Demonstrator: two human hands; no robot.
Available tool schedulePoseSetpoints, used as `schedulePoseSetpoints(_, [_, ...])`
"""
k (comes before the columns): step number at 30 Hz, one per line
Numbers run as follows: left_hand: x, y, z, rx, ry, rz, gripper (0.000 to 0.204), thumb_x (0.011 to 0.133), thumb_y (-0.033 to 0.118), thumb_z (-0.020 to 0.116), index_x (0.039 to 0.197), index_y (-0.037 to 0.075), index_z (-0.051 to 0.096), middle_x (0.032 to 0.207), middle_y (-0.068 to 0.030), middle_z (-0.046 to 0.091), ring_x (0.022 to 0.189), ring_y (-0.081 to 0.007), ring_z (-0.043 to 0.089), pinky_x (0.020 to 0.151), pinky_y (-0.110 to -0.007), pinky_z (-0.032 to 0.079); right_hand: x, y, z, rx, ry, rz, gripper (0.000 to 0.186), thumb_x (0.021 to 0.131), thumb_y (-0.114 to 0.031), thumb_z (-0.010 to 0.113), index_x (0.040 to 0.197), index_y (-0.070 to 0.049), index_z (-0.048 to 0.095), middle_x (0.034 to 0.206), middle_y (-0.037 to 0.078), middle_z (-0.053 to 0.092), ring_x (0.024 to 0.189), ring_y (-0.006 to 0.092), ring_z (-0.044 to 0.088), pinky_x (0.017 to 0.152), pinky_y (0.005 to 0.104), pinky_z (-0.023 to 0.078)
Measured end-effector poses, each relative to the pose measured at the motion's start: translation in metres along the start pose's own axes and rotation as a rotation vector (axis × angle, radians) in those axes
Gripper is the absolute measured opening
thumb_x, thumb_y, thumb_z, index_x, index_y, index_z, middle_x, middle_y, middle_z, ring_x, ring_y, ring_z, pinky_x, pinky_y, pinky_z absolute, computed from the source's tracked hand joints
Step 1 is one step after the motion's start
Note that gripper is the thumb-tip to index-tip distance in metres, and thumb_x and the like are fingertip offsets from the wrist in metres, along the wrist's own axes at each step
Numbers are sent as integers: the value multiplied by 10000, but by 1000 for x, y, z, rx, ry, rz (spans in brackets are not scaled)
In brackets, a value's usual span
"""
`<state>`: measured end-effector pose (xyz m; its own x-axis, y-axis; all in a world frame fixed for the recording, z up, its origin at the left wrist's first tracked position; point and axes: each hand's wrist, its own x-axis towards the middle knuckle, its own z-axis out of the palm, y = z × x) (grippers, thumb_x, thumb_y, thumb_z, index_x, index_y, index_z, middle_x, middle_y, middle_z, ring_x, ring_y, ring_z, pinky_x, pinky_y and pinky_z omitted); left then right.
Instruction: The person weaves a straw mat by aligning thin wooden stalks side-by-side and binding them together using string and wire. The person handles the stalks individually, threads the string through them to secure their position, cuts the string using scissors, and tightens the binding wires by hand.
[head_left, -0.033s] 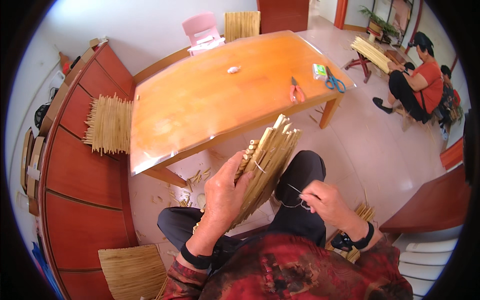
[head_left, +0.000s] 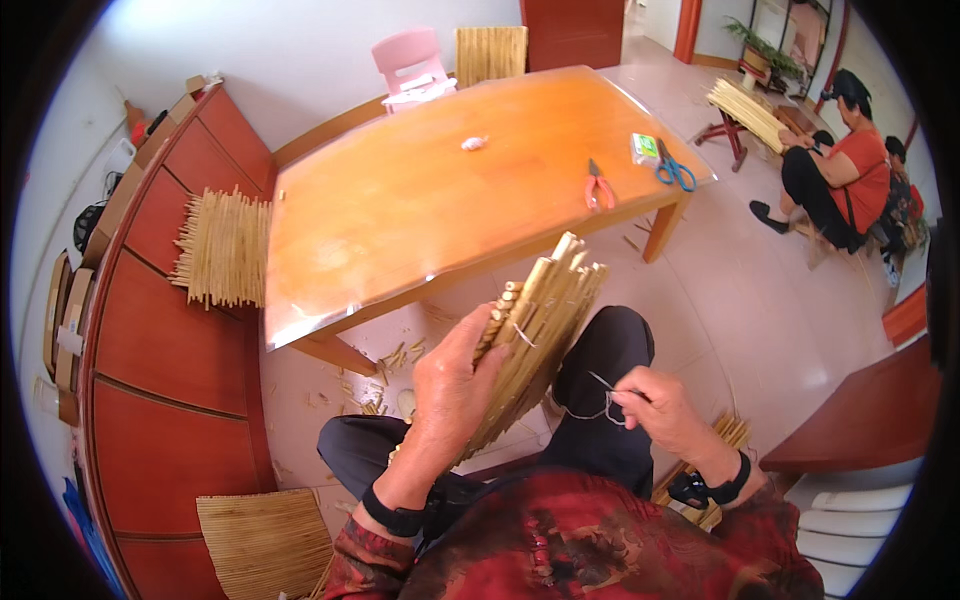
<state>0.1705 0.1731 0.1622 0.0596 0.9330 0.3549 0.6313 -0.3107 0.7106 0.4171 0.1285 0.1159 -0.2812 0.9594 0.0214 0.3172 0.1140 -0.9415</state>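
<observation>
Stalks, pale and gathered into a thick sheaf, sit clamped in your left grip, your thumb lying across their face while most of the fingers are hidden from view. The sheaf slants up and away to the right of that grip, uneven ends pointing toward the bench, and its lower part reaches back beside your wrist. A short white stitch crosses the stalks just ahead of your thumb.

Your right grip, apart from the sheaf and to its right, is pinched together on a thin needle. The needle's tip points toward the stalks without touching them. White thread loops below your right fingers and sags leftward; you cannot tell where its far end goes.

Beyond both grips, red-handled pliers and blue scissors lie on the bench. Behind your left grip, farther left, you have a stick mat.
</observation>
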Motion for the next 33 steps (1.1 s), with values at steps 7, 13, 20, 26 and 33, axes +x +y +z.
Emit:
schedulePoseSetpoints(7, [9,-11,-30,-152,56,-121,379,745,45,645,1110,33,543,925,-157,637,838,-205,632,737,-288,476,19,17,-1,194,137,57,97,841,-100,561,806,-10,559,632,29,545,526,78,534,484,206,421])
schedulePoseSetpoints(13, [6,9,-96,-436,230,-107,380,772,-53,607,1143,-26,529,931,-30,616,814,-74,564,730,-213,468,40,-3,5,198,223,-42,90,850,-60,528,789,1,548,637,43,525,528,96,524,479,201,434])
schedulePoseSetpoints(20, [-32,10,-170,-615,414,-81,346,768,-47,598,1110,-58,545,970,-59,613,842,-85,570,731,-215,473,45,-48,15,165,123,-278,78,843,-60,561,811,10,553,653,35,543,542,92,536,506,208,438])
schedulePoseSetpoints(26, [-64,0,-223,-638,610,-48,346,782,-32,555,1125,-66,516,975,-76,617,829,-109,591,725,-226,481,46,-73,45,-75,-9,-523,67,823,-73,582,854,-15,568,678,93,546,558,187,555,517,277,433])
schedulePoseSetpoints(33, [-100,-87,-231,-687,917,-93,233,836,63,566,1057,-8,570,941,-52,631,789,-115,609,668,-245,508,49,-95,80,-64,-164,-525,81,817,-79,583,876,-26,567,758,120,546,613,256,556,559,308,439])
